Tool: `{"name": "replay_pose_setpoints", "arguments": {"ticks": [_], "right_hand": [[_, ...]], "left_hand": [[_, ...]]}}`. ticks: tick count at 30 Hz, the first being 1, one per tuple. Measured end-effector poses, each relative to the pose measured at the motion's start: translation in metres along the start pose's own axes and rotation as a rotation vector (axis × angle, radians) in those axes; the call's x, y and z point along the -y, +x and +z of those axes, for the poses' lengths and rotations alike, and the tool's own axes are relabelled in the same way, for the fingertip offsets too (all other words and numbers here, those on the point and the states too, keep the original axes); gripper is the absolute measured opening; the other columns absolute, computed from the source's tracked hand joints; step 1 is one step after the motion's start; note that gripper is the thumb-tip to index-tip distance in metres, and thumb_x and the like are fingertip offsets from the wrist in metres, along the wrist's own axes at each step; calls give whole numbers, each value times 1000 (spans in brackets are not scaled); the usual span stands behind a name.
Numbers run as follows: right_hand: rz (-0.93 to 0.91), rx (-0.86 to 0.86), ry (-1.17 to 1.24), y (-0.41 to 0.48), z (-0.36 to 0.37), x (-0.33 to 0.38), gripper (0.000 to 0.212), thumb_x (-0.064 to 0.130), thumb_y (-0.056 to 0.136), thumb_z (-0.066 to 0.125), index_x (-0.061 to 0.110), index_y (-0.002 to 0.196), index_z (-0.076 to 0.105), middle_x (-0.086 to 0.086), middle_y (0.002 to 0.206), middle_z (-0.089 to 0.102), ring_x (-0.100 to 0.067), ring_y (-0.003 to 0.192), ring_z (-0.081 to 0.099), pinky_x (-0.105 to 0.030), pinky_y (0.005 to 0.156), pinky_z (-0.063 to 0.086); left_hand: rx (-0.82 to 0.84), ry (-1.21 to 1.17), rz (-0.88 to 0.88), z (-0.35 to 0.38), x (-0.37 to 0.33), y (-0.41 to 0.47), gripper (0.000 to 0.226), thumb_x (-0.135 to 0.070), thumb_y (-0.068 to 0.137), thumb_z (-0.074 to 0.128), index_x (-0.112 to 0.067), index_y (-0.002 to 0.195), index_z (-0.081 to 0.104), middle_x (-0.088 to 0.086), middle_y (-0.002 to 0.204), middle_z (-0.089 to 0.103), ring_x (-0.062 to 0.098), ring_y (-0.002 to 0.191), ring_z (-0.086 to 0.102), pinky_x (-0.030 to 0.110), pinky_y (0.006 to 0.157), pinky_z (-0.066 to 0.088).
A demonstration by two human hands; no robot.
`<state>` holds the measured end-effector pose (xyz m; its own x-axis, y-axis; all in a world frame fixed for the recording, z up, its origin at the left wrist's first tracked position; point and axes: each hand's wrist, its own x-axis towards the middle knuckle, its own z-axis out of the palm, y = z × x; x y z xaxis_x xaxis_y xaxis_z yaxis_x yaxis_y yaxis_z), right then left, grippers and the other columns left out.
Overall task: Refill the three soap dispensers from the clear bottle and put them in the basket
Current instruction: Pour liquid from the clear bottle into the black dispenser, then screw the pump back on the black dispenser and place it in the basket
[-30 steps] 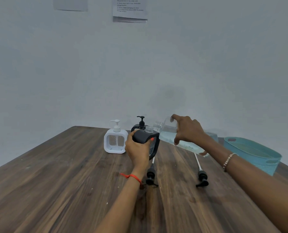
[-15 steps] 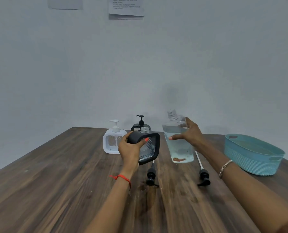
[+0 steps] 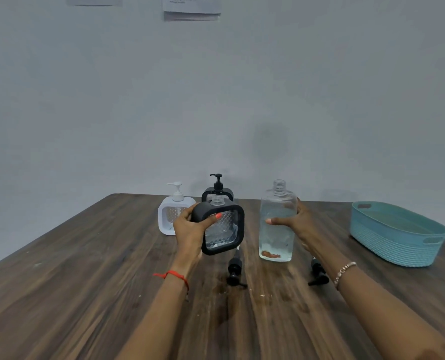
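My left hand (image 3: pixel 190 231) grips an open black-framed soap dispenser (image 3: pixel 222 227), lifted off the table and slightly tilted, its pump off. My right hand (image 3: pixel 295 222) holds the clear bottle (image 3: pixel 277 222) upright on the table, uncapped and partly full of clear liquid. A white dispenser (image 3: pixel 173 210) and a second black dispenser (image 3: pixel 217 189), both with pumps on, stand behind the held one. Two loose black pumps lie on the table: one pump (image 3: pixel 234 271) below the held dispenser, the other pump (image 3: pixel 318 275) beside my right wrist. The teal basket (image 3: pixel 397 233) sits at the right.
The wooden table (image 3: pixel 86 281) runs back to a plain grey wall. Papers (image 3: pixel 191 7) are stuck high on the wall. The basket sits close to the table's right edge.
The clear bottle went from tilted over the held dispenser's neck to upright and now stands on the table. My left hand kept the dispenser raised.
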<state>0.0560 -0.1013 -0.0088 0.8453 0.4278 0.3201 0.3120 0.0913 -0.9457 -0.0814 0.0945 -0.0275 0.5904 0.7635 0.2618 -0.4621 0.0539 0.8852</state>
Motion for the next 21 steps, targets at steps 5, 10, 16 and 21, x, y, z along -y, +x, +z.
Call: {"name": "replay_pose_setpoints", "arguments": {"ticks": [5,10,16,21], "right_hand": [[-16,7,1,4,-1,-10,58,-4,59,82,7,112,61,-12,103,69,-16,82,70,-24,60,56],[-15,86,-7,13,-8,-10,69,2,51,86,10,114,59,-13,109,68,-25,97,67,-27,69,57],[-4,189,-109,19,-11,-2,104,29,41,93,16,132,44,-9,127,58,-28,115,58,-43,93,51],[-396,-314,-328,-8,10,9,74,18,69,81,15,129,38,-3,122,42,-17,110,44,-33,92,44]], "left_hand": [[9,-22,-7,-1,1,1,52,5,57,82,-5,104,63,12,98,68,28,92,66,40,83,55],[14,-40,-18,-3,-1,3,51,6,58,82,-5,105,63,14,101,68,28,92,66,40,83,55],[13,-51,-25,-3,-3,2,53,8,59,81,-1,108,62,12,98,69,26,88,66,38,81,55],[30,-65,-19,-4,-8,-1,43,9,62,78,-6,99,64,4,89,69,18,79,66,27,68,57]]}}
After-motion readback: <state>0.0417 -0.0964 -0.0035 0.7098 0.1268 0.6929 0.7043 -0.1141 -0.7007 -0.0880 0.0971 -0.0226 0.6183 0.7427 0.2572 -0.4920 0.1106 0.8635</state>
